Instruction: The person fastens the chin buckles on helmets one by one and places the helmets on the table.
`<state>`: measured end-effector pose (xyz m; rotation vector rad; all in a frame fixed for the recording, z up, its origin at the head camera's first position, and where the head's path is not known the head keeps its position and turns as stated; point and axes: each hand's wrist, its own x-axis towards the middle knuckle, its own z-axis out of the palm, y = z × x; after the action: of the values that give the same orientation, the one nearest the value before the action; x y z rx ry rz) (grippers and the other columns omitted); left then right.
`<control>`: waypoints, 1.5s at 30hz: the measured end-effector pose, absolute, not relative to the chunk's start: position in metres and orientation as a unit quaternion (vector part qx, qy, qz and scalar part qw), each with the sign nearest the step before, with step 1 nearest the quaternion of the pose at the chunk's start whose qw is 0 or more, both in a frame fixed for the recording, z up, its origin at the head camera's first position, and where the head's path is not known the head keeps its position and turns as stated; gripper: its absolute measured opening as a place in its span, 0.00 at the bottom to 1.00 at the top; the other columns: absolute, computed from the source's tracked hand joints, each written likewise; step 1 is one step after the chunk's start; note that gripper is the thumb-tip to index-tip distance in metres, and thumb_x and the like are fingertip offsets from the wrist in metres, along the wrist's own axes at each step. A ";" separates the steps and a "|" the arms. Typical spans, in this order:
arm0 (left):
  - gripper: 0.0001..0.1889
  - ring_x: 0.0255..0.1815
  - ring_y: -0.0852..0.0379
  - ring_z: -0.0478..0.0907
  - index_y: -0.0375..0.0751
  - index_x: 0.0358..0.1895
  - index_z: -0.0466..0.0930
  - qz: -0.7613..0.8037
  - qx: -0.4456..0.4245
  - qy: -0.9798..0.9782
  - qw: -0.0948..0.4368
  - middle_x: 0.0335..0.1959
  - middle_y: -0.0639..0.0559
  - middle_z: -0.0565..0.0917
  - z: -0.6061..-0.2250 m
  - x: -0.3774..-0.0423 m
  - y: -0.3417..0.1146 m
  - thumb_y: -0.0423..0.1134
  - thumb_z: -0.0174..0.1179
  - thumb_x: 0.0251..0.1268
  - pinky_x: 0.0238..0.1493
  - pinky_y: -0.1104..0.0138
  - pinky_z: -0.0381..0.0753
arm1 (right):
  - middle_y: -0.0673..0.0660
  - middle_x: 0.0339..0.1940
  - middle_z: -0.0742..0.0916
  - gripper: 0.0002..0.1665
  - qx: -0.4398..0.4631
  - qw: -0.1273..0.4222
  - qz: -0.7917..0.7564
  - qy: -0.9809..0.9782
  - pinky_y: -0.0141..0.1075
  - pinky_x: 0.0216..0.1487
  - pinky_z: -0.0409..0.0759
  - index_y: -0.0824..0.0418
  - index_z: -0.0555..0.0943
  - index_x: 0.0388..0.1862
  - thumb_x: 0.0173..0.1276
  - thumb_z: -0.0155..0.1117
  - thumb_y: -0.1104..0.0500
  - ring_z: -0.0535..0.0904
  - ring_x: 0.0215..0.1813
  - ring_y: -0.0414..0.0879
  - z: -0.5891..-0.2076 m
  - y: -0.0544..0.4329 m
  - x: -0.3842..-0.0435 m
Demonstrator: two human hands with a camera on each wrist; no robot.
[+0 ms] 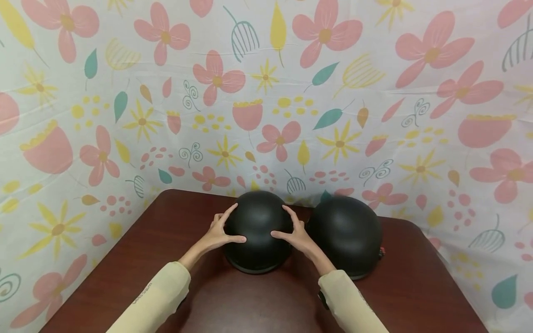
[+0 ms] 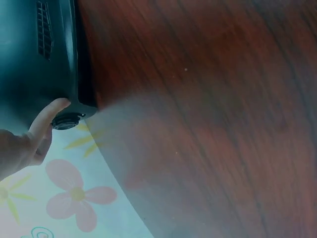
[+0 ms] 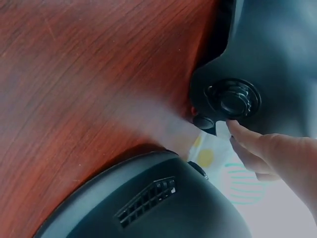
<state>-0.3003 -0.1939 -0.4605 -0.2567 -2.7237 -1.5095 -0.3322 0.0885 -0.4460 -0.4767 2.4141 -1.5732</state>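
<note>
A glossy black helmet [image 1: 260, 222] sits dome up near the table's back edge, between both hands. My left hand [image 1: 216, 233] grips its left side, thumb on the front of the dome, fingers spread along the side. The right hand [image 1: 297, 233] holds the opposite side in a mirrored way. In the left wrist view, the left hand [image 2: 22, 148] has a fingertip by the helmet's rim, near a round side knob [image 2: 66, 121]. In the right wrist view, a finger of the right hand [image 3: 277, 153] touches just below the other round knob [image 3: 234, 102].
A second black helmet [image 1: 347, 236] stands close on the right, with a small red piece [image 1: 381, 252] at its side; its slotted vent [image 3: 146, 201] shows in the right wrist view. Behind the brown wooden table [image 1: 137, 259] hangs a flower-patterned cloth [image 1: 266, 92].
</note>
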 end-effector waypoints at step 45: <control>0.58 0.78 0.35 0.45 0.59 0.80 0.39 -0.471 -0.262 -0.842 -0.003 0.79 0.38 0.44 -0.380 -0.338 -0.044 0.72 0.64 0.50 0.70 0.34 0.55 | 0.68 0.79 0.55 0.44 -0.177 -0.035 -0.462 0.868 0.61 0.75 0.52 0.56 0.52 0.80 0.72 0.60 0.50 0.48 0.79 0.65 -0.388 0.211 -0.339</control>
<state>-0.3378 -0.0437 -0.3795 -0.8238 -2.6513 -1.4837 -0.3385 0.2108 -0.3878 -0.5686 2.7912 -1.4852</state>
